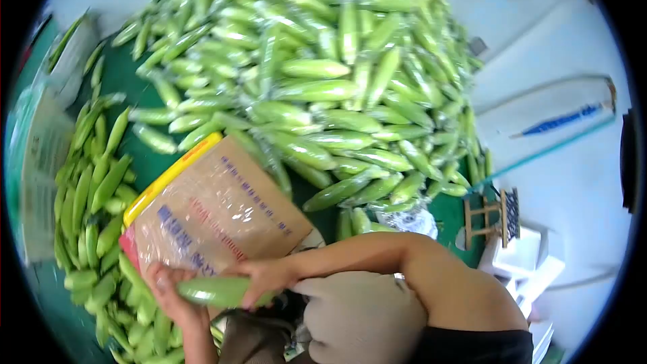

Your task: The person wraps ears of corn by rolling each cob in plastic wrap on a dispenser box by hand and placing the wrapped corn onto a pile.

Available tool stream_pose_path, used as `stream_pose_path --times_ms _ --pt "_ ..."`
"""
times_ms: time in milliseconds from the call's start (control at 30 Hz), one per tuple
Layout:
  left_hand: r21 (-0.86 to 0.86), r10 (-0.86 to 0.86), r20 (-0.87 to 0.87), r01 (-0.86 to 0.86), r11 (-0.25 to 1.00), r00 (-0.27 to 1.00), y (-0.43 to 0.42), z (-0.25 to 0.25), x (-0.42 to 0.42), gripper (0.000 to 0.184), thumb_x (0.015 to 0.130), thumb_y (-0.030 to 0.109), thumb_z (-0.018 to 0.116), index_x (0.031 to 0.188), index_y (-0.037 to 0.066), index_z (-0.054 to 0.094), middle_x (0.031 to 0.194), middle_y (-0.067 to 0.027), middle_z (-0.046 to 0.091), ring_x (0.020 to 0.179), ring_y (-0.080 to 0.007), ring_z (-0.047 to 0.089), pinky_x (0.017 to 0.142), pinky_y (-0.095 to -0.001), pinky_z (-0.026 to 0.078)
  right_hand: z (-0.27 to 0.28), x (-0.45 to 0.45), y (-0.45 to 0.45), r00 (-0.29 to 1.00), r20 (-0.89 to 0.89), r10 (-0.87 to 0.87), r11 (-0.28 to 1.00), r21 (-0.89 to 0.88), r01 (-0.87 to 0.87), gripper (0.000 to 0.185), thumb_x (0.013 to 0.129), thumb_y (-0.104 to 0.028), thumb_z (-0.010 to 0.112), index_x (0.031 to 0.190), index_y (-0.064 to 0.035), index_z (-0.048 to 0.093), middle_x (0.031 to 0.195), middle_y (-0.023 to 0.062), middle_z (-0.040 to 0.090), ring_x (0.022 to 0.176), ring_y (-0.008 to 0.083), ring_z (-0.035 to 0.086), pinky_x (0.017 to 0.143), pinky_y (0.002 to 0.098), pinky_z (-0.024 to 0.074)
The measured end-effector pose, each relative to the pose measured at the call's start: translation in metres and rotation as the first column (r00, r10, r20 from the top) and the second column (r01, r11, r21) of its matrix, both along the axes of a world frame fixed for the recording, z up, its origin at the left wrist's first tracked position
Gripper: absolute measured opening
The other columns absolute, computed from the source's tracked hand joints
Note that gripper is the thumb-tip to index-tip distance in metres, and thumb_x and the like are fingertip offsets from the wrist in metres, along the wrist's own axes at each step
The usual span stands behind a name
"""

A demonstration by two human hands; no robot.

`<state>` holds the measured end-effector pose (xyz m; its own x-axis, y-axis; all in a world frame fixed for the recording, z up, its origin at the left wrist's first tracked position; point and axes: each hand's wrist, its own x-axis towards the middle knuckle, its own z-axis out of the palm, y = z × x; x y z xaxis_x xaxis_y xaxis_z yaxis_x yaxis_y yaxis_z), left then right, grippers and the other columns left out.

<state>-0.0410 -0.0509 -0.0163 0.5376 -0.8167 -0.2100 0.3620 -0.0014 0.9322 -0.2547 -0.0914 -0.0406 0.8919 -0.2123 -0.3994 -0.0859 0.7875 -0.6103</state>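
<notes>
A green, corn-shaped vegetable [214, 292] lies level between my two hands, in front of a brown printed box [222, 209] with a yellow edge. My left hand [174, 290] is at its left end, fingers curled against it. Around its right part my right hand [264, 282] is closed, with the forearm coming in from the right. Whether a plastic wrap covers this piece is hard to tell. Clear plastic covers the box top.
Beyond the box rises a large heap of plastic-wrapped green pieces [317, 87]. Unwrapped-looking green pieces [87, 202] lie at the left on a green surface. A small wooden rack [486, 221] and white boxes [519, 253] are at the right.
</notes>
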Motion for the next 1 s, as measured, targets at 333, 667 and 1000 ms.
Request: stream_pose_path --times_ms 333,667,1000 --pt "0.423 -0.196 0.881 -0.53 0.735 0.431 0.025 -0.141 0.175 0.075 0.08 0.038 0.084 0.136 -0.002 0.053 0.119 -0.0227 0.06 0.117 -0.0377 0.056 0.101 -0.045 0.047 0.052 -0.439 -0.328 0.15 0.213 -0.965 0.035 -0.464 0.885 0.045 0.101 -0.02 0.055 0.143 -0.0039 0.054 0.128 0.0103 0.064 0.109 0.0234 0.063 0.096 0.0374 0.0494" --pt "0.194 0.136 -0.396 -0.062 0.979 0.908 0.029 -0.027 0.17 0.062 0.079 0.011 0.066 0.138 0.002 0.051 0.118 -0.0146 0.065 0.093 -0.0263 0.067 0.079 -0.0426 0.06 0.007 -0.098 -0.133 0.892 -0.336 -0.303 -0.081 -0.923 -0.375 0.054 0.079 -0.019 0.084 0.13 -0.0151 0.067 0.121 0.0104 0.06 0.113 0.0286 0.059 0.1 0.0424 0.0479" --pt "0.469 -0.466 0.881 0.29 0.834 -0.083 -0.07 -0.015 0.013 0.075 0.069 0.011 0.08 0.14 0.021 0.058 0.112 -0.0084 0.062 0.106 -0.0322 0.062 0.089 -0.0453 0.052 -0.07 -0.089 -0.117 0.933 0.066 -0.354 -0.308 -0.95 -0.049 0.02 0.089 -0.007 0.072 0.109 -0.0075 0.07 0.09 0.0076 0.067 0.083 0.0325 0.064 0.08 0.0411 0.0537"
